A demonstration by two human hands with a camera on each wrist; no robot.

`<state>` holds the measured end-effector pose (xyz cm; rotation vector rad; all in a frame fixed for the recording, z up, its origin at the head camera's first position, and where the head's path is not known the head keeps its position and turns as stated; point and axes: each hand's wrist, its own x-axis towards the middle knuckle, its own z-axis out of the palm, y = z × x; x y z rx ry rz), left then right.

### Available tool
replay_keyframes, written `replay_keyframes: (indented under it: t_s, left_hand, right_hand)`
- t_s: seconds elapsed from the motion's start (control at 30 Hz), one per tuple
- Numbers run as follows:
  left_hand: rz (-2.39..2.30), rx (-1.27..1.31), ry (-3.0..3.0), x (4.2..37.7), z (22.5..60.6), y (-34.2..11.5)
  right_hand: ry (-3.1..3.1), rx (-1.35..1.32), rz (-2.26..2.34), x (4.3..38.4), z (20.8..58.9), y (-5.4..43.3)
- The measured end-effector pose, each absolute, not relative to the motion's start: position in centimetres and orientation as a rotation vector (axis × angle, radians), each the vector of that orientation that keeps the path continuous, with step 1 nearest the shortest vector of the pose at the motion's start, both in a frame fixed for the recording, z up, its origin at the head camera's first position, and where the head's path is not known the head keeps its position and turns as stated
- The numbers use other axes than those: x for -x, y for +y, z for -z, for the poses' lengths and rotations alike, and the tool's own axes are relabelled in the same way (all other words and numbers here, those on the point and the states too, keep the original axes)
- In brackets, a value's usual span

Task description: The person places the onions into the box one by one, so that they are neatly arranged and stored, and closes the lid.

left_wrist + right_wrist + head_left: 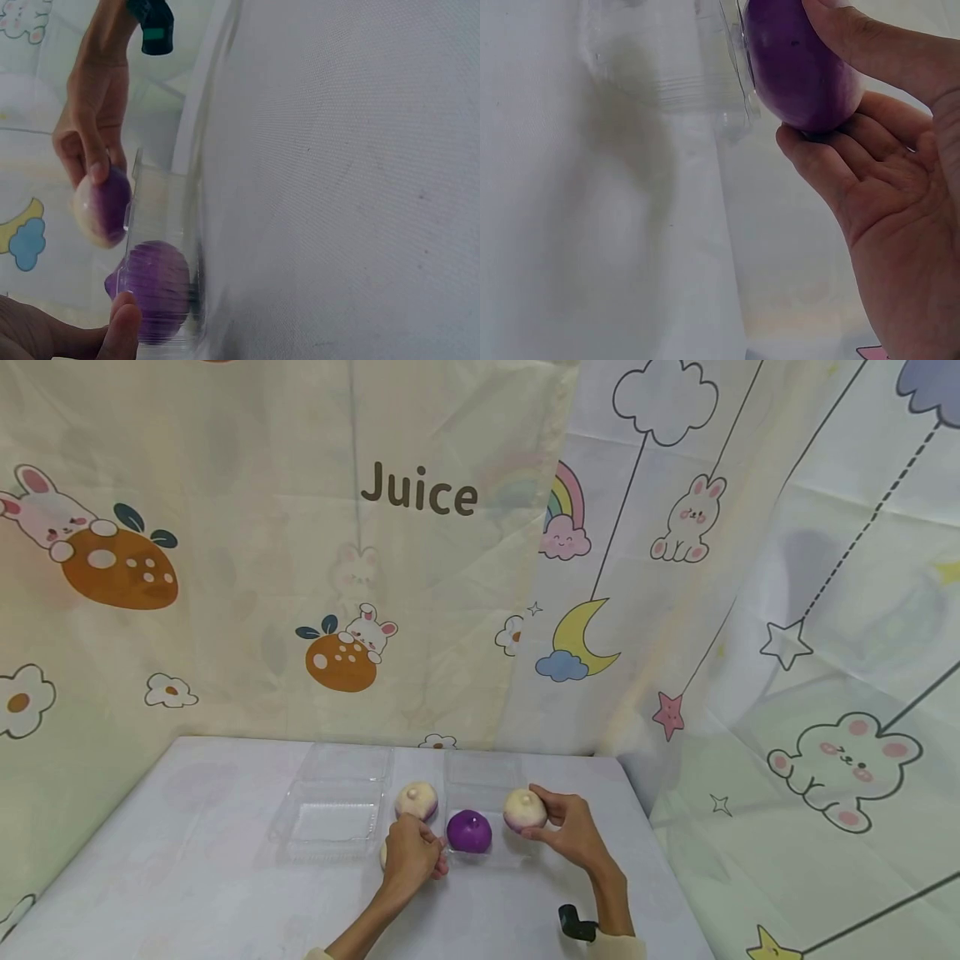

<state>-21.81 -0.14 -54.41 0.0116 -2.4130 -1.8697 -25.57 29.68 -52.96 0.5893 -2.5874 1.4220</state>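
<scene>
My right hand (573, 831) grips a white-and-purple turnip (524, 811), with thumb and fingers on opposite sides, above the right part of an open clear plastic box (510, 858). In the right wrist view the turnip's purple underside (799, 75) sits right at the box rim. A purple bulb (469, 832) with a small nub rests inside the box. My left hand (411, 853) pinches the box at its front left edge; its thumb (124, 330) overlaps the clear wall in the left wrist view. A turnip (416, 801) lies just beyond this hand, and another (385, 855) is mostly hidden behind it.
A second clear plastic box (333, 822) stands open to the left, its lid folded back. All this is on a white-covered table (202, 860). Printed curtains (247, 552) hang close behind the table and along its right side.
</scene>
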Motion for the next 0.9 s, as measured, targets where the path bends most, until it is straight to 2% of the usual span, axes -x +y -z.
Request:
replay_keyframes:
  t_s: [0.4,0.9]
  left_hand:
    - [1.851,-0.010,-2.418,21.9,54.3,-0.1]
    - [1.861,-0.027,-2.414,21.8,54.2,-0.1]
  right_hand:
    - [-2.616,-0.679,-1.400,25.6,53.0,29.2]
    - [-2.710,-0.659,-1.160,25.5,52.4,28.1]
